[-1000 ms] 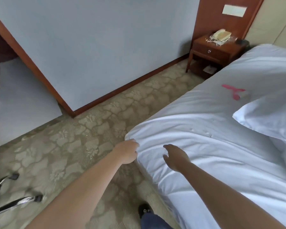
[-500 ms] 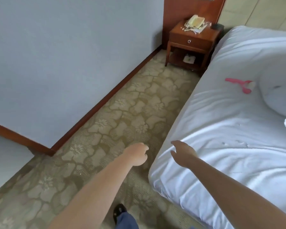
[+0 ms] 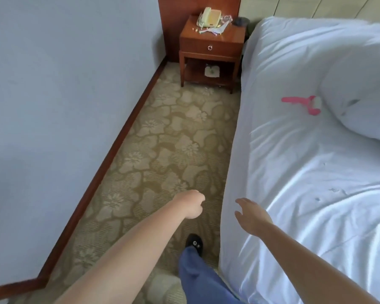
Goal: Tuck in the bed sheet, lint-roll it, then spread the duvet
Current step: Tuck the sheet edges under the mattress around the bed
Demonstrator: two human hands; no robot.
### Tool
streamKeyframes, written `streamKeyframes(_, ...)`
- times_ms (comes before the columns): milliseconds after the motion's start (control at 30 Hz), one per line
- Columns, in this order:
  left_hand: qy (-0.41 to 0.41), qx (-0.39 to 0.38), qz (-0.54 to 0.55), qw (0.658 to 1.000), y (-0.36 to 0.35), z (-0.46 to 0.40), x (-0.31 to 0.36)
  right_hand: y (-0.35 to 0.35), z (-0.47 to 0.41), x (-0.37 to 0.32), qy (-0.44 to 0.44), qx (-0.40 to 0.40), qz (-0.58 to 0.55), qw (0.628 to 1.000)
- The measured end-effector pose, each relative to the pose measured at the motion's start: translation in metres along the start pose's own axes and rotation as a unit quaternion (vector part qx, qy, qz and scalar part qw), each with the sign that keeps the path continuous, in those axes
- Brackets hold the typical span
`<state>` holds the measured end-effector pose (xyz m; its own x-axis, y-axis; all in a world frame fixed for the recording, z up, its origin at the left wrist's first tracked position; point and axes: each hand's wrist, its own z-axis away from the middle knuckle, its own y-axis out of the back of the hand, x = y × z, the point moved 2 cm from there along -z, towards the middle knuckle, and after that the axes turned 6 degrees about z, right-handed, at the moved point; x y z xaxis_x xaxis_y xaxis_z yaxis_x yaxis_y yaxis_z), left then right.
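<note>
Sheet fabric is thin, soft and light, draped over the bed's long edge right of centre; I judge it best pinched along that hanging edge and pushed under the mattress. Neither grip holds anything: the right hand hovers spread at the bed's edge, the left hand curled over the carpet. Further up, the pink lint roller lies beside the bunched duvet.

Nightstand by the wall

Wooden nightstand far beyond the fingers carries a phone; patterned carpet runs below them, grey wall off left.
</note>
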<state>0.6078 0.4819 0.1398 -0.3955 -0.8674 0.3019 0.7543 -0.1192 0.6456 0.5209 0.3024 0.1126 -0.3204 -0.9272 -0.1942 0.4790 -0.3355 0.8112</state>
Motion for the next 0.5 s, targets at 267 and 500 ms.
streamKeyframes(267, -0.05, -0.029, -0.051, 0.997, 0.116, -0.091, -0.015, 0.06, -0.105, -0.023, -0.069, 0.015, -0.091, 0.993)
streamKeyframes(500, -0.123, -0.09, -0.145, 0.978, 0.178, -0.169, -0.006, 0.083, -0.145, -0.015, -0.174, 0.028, -0.157, 0.972)
